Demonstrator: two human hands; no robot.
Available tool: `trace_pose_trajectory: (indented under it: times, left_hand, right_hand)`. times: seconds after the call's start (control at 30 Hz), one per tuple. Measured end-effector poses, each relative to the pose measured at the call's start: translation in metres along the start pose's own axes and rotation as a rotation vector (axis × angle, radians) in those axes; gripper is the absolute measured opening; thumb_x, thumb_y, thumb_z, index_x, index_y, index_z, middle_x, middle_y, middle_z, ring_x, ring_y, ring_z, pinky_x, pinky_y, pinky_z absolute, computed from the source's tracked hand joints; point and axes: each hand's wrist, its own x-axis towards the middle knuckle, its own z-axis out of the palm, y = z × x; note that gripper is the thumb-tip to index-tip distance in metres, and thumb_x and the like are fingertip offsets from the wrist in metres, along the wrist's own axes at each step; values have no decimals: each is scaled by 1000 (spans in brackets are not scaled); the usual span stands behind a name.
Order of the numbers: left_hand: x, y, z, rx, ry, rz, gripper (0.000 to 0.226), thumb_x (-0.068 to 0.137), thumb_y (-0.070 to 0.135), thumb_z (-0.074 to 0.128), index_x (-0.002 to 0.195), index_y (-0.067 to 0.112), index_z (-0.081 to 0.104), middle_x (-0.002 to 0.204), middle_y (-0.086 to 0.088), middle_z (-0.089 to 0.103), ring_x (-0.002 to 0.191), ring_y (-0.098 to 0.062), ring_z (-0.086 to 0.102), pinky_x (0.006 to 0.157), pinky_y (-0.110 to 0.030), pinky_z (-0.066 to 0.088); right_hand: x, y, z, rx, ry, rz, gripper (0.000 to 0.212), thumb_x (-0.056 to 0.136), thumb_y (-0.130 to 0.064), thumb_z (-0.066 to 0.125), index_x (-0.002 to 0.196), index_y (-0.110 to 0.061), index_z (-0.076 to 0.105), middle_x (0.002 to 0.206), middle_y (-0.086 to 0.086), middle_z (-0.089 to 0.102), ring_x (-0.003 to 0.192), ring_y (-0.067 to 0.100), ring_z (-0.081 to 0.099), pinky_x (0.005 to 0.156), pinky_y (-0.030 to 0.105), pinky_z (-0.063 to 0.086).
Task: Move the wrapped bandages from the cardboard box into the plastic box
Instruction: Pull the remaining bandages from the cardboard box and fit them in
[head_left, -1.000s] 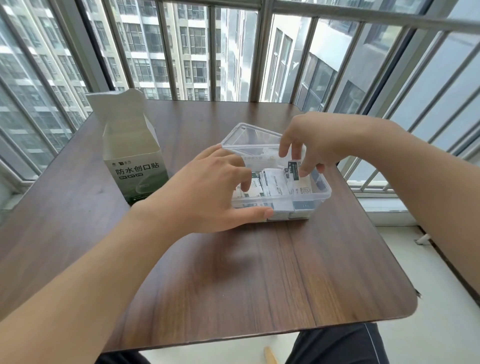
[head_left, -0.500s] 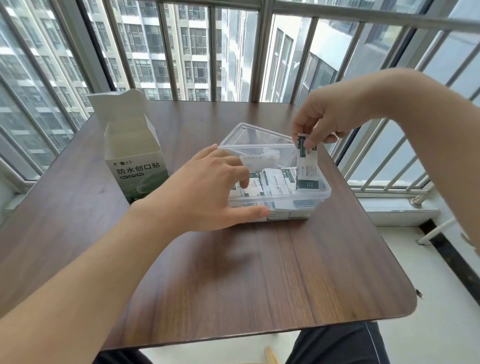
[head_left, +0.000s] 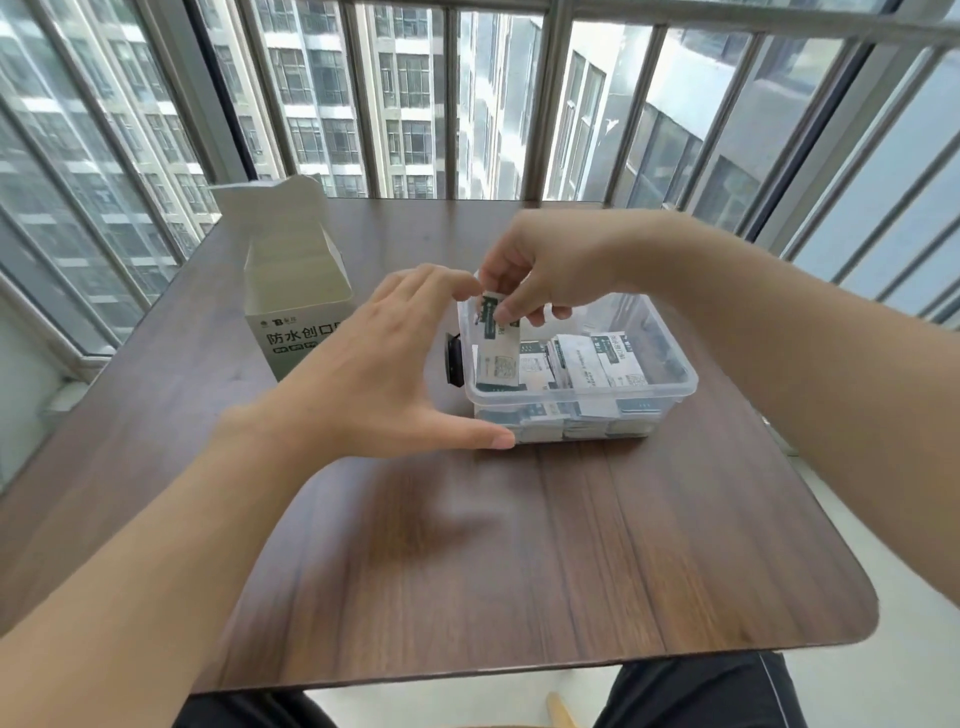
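While the right hand (head_left: 540, 275) pinches a wrapped bandage (head_left: 497, 345) by its top edge between thumb and fingertips, the strip hangs upright over the left end of the clear plastic box (head_left: 670, 387), its lower part down inside the box. More wrapped bandages (head_left: 602, 364) lie in a loose pile within the box, white wrappers with dark green print, some flat and some tilted against one another. The left hand (head_left: 379, 364) is spread wide around the box's left side, fingers straight and reaching to the far left corner near the pinched strip, the thumb stretched along the front wall low down, its tip touching the plastic. A small black part (head_left: 453, 359) shows on the box's left wall between the thumb and fingers. The cardboard box (head_left: 291, 291) stands upright to the left of the plastic box, apart from it, its top flaps open; its inside cannot be seen. Both boxes rest on a dark wooden table (head_left: 519, 545) beside a railed window.
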Motion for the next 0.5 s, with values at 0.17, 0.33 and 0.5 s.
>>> trace_pose_trajectory:
  times: [0.17,0.33,0.5]
  left_hand:
    - [3,1,7,0,-9,28,100,60,79,74,137,25,40,135,13,44,132,-9,38,109,-28,36]
    - [5,2,12,6,-2,45,97,62,80,72,136,24,44,135,11,45,132,-10,38,109,-27,35]
    - [11,5,8,124,-3,55,89,65,87,61,128,24,57,129,12,49,130,-12,38,109,-28,35]
  right_hand:
    - [9,-2,16,15,-20,6,11,87,-11,76,97,-8,73,83,7,76,77,18,75,62,22,58]
    - [2,3,28,17,57,-10,12,81,-11,82,90,-9,74,73,4,75,61,8,73,60,22,60]
    - [-7,5,30,-86,67,6,35,78,-24,86,111,-18,74,69,-16,72,42,0,60,42,13,44]
